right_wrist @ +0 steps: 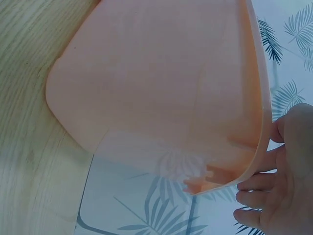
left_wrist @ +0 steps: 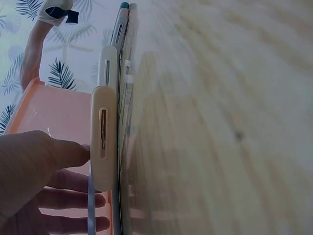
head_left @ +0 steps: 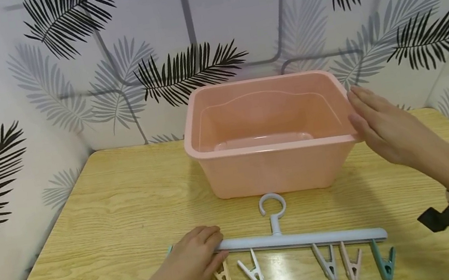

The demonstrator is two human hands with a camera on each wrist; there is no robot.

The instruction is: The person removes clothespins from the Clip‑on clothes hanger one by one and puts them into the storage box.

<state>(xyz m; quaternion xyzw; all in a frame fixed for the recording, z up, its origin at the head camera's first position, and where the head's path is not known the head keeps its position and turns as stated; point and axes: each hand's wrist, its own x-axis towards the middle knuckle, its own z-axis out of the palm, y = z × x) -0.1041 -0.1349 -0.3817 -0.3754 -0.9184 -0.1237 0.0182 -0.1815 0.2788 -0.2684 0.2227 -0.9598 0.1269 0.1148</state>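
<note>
A pale grey hanger bar (head_left: 302,239) with a hook (head_left: 272,205) lies across the front of the table. My left hand (head_left: 187,268) rests over its left end, fingers fairly straight, beside a yellow clip (head_left: 224,277); in the left wrist view the thumb touches a cream-coloured clip (left_wrist: 103,142). White (head_left: 254,272), grey (head_left: 329,265), pink (head_left: 352,264) and teal (head_left: 385,264) clips hang along the bar. Behind stands a pink basin (head_left: 273,169). My right hand (head_left: 395,132) lies against the basin's right rim with extended fingers, also seen in the right wrist view (right_wrist: 279,181).
The wooden table (head_left: 127,194) reaches back to a wall (head_left: 88,112) with a leaf pattern. The basin stands near the table's back edge, just beyond the hook. A black bow (head_left: 445,217) is attached at the right sleeve.
</note>
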